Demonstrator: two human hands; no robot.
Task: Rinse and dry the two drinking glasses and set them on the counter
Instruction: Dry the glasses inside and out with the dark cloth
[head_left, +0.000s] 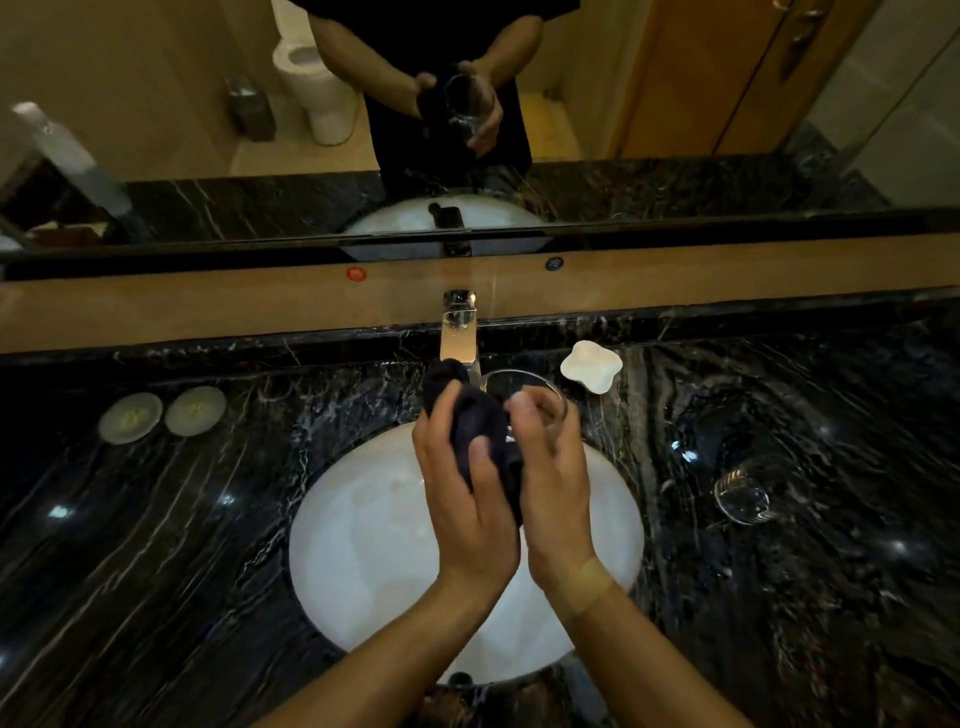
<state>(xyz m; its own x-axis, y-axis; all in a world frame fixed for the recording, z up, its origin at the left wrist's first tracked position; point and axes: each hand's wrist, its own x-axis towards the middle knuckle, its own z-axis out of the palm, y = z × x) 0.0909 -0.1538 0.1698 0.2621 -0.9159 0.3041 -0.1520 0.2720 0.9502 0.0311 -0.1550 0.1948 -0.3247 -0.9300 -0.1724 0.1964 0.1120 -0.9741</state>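
Over the white sink basin (363, 545) my right hand (550, 467) grips a clear drinking glass (540, 387), its rim tilted away from me toward the tap. My left hand (462, 493) presses a dark cloth (483, 431) against the glass's left side; the cloth is bunched between both hands and hides most of the glass wall. A second clear glass (743, 499) stands upright on the black marble counter (805, 415) to the right of the basin, apart from both hands.
A chrome tap (458, 327) rises just behind the hands. A white soap dish (592, 366) sits right of the tap. Two round pale coasters (161, 415) lie on the counter's left. A mirror (156, 104) spans the back wall.
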